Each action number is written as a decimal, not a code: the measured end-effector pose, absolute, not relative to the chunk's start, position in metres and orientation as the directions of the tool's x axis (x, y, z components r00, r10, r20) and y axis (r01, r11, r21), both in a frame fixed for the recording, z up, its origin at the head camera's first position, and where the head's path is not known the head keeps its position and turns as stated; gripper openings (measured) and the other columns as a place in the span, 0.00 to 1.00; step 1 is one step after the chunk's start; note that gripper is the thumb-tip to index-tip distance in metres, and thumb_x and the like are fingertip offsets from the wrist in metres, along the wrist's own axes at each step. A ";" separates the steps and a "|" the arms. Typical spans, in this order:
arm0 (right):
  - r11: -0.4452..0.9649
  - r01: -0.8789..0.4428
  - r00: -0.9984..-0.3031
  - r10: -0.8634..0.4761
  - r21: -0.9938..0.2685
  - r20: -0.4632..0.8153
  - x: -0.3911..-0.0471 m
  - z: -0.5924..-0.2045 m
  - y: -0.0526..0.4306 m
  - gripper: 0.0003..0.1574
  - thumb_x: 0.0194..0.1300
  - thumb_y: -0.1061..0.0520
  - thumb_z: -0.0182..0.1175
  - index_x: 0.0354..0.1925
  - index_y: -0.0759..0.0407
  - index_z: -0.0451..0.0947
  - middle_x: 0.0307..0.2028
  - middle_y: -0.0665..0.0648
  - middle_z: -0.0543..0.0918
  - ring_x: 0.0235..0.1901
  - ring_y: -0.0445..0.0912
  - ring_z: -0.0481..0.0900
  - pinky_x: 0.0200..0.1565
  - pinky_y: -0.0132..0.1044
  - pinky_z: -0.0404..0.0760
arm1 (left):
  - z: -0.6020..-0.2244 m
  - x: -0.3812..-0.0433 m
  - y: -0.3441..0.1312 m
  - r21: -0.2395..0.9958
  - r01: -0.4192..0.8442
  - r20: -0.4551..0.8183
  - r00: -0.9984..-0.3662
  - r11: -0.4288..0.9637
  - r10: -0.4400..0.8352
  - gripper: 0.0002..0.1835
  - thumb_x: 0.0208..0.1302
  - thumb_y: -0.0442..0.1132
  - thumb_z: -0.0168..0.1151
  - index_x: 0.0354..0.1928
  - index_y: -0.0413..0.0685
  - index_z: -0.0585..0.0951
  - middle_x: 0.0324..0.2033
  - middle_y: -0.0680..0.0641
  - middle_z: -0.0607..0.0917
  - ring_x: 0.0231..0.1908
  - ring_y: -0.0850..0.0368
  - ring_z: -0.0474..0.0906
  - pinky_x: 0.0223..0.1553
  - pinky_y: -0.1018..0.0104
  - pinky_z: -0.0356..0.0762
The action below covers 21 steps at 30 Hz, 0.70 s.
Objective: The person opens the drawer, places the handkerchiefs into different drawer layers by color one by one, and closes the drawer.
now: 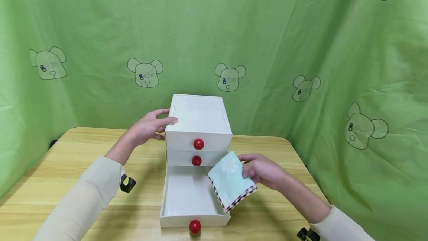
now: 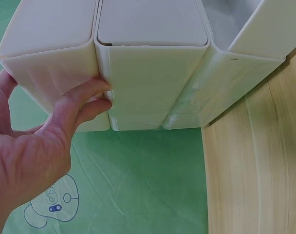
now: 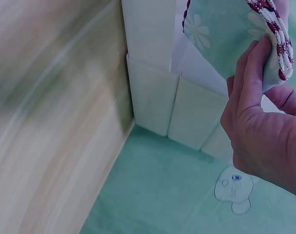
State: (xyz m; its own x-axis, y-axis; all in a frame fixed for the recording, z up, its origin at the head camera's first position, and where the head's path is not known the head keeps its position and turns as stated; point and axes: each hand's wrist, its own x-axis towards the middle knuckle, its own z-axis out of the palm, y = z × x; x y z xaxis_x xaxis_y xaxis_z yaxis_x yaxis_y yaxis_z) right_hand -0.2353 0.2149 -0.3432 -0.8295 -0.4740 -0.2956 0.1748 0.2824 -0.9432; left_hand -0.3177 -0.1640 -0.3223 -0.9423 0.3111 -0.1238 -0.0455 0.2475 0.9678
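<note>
A white three-drawer box [image 1: 200, 112] with red round knobs stands on the table, its bottom drawer [image 1: 182, 192] pulled out and its upper two drawers closed. My left hand [image 1: 148, 125] rests at the box's left upper edge, thumb on the top. In the left wrist view its fingertips [image 2: 97, 105] press the side wall with the fingers fairly straight. My right hand [image 1: 262, 170] pinches a folded pale-blue cloth [image 1: 230, 179] with white flowers and a dark red-and-white trim. The cloth hangs over the right side of the pulled-out drawer, whose visible floor is bare.
A light wooden table [image 1: 133, 203] carries the box. Green fabric [image 1: 187, 29] with printed bear heads hangs behind and along both sides of the table. The bottom drawer's red knob [image 1: 195, 227] sticks out toward the front.
</note>
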 end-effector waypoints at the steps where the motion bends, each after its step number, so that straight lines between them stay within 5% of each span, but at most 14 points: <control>1: 0.278 0.179 -0.828 -0.475 -0.944 -0.298 -0.235 -0.345 0.212 0.41 0.47 0.70 0.51 0.64 0.76 0.67 0.38 0.58 0.85 0.34 0.45 0.84 0.35 0.35 0.87 | -0.322 -0.318 -0.164 0.968 -0.045 -0.124 -0.943 0.248 0.310 0.50 0.70 0.54 0.63 0.82 0.49 0.44 0.72 0.33 0.68 0.70 0.32 0.67 0.63 0.45 0.79; 12: 0.223 0.233 -0.845 -0.436 -0.947 -0.311 -0.231 -0.363 0.185 0.39 0.51 0.70 0.51 0.65 0.73 0.66 0.30 0.52 0.79 0.32 0.42 0.81 0.35 0.33 0.85 | -0.322 -0.317 -0.165 0.968 -0.046 -0.124 -0.942 0.246 0.311 0.50 0.70 0.54 0.62 0.82 0.48 0.44 0.73 0.33 0.66 0.71 0.31 0.65 0.64 0.43 0.78; 21: 0.184 0.254 -0.860 -0.406 -0.950 -0.309 -0.228 -0.376 0.164 0.44 0.52 0.70 0.51 0.70 0.73 0.61 0.43 0.61 0.85 0.39 0.47 0.86 0.42 0.41 0.90 | -0.322 -0.317 -0.165 0.967 -0.039 -0.120 -0.942 0.251 0.315 0.50 0.70 0.55 0.62 0.82 0.49 0.44 0.73 0.33 0.66 0.71 0.31 0.64 0.64 0.43 0.77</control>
